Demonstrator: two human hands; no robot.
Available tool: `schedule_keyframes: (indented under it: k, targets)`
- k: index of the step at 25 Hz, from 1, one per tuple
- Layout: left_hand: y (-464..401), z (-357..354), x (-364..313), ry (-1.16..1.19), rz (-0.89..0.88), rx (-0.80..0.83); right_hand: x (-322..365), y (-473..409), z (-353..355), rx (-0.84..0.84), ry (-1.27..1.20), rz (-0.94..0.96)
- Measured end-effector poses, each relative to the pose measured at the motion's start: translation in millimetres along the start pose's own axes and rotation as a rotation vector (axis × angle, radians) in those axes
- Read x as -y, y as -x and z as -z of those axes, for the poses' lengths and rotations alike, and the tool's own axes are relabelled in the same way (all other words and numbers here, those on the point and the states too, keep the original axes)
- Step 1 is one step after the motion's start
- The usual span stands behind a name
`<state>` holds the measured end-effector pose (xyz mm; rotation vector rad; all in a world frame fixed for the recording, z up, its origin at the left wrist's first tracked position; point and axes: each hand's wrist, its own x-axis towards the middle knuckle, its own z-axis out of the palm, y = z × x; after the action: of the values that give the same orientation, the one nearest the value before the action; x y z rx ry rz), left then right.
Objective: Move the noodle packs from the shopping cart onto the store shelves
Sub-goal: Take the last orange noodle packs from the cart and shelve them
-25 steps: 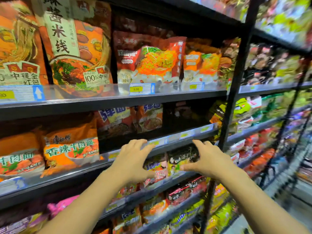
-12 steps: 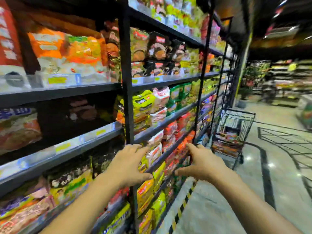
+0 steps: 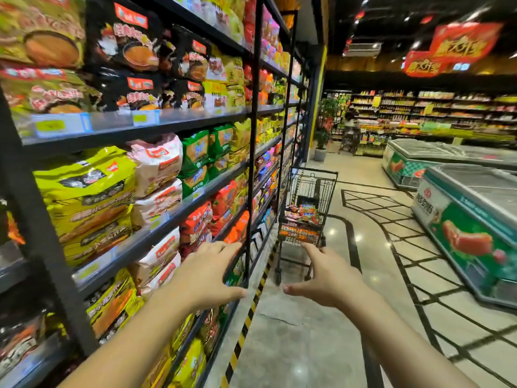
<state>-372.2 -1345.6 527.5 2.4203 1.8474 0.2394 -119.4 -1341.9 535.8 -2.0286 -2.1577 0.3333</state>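
Two empty hands, the left hand [image 3: 208, 275] and the right hand [image 3: 326, 278], reach forward at lower centre with fingers spread. One shopping cart [image 3: 306, 217] stands mid-frame beside the store shelves [image 3: 167, 219], its length running along the aisle; the noodle packs [image 3: 303, 212] inside lie flat, too blurred to count.

A black wire shopping cart [image 3: 306, 217] stands upright in the aisle, just beside the store shelves [image 3: 179, 200]. Red and orange noodle packs [image 3: 303, 212] lie heaped in its basket.
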Motion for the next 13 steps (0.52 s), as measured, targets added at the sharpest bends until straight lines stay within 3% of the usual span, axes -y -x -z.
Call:
schedule_keyframes:
  k: [13]
  targets:
    - [-334,-35,35,0.028,-0.198,0.104,-47,-265,6,-0.018,-0.1,-0.201]
